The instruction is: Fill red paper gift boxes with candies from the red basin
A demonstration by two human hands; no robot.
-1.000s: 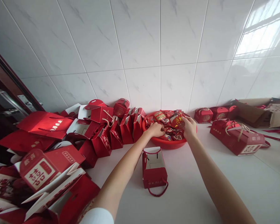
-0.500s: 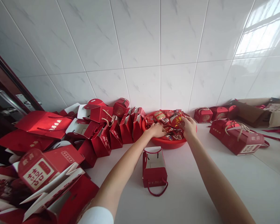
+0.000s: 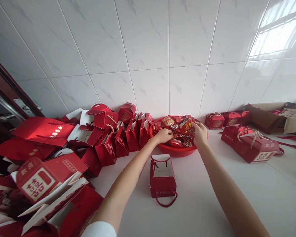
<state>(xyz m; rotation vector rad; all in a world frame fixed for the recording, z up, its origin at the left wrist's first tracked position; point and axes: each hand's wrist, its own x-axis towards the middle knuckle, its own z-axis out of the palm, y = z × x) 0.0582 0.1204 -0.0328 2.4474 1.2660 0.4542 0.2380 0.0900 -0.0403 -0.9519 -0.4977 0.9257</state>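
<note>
A red plastic basin (image 3: 179, 152) is heaped with small red wrapped packets (image 3: 168, 121). My left hand (image 3: 164, 135) is among the packets at the basin's left, fingers curled together; what they grip, if anything, is hidden. At the right side, my right hand (image 3: 199, 132) pinches a larger red candy packet (image 3: 186, 127) with gold print, thumb and fingers at its right edge. In front of the basin, between my forearms, stands an open red gift box (image 3: 163, 184) with a white inside and dark red cord handles, its top flaps spread apart. Neither hand touches it.
Many red gift boxes (image 3: 56, 130) crowd the left side of the white table (image 3: 194, 204). Closed boxes (image 3: 251, 144) with rope handles stand at the right, near red ribbon (image 3: 292, 148) and a cardboard carton (image 3: 266, 118). A tiled wall (image 3: 148, 89) rises behind.
My left hand has lifted slightly and its fingers have drawn together; a red packet below it now shows more. My right hand keeps its packet in nearly the same place.
</note>
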